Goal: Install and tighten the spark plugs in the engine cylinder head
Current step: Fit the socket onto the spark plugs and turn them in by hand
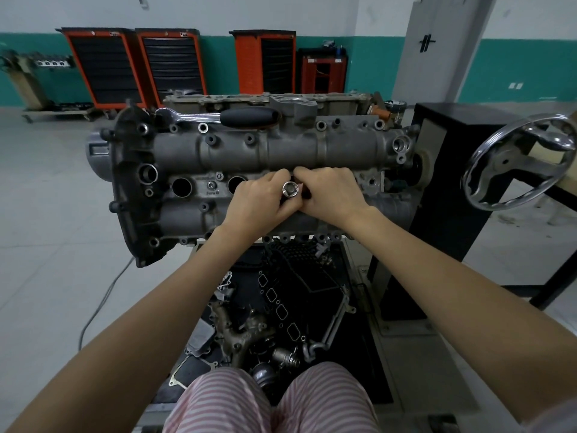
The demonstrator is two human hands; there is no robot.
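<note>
Both hands, left hand (256, 195) and right hand (329, 190), are pinching socket (290, 189) between them; axis pointing down into head (193, 151).

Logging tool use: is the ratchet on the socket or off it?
Off. The ratchet lies on the far edge of the head; both hands hold the socket, its square drive hole empty.

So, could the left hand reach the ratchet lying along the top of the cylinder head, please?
Probably yes: the chrome ratchet with a black handle lies uncovered on the grey metal cylinder head, but the left hand holds the shiny metal socket.
</note>
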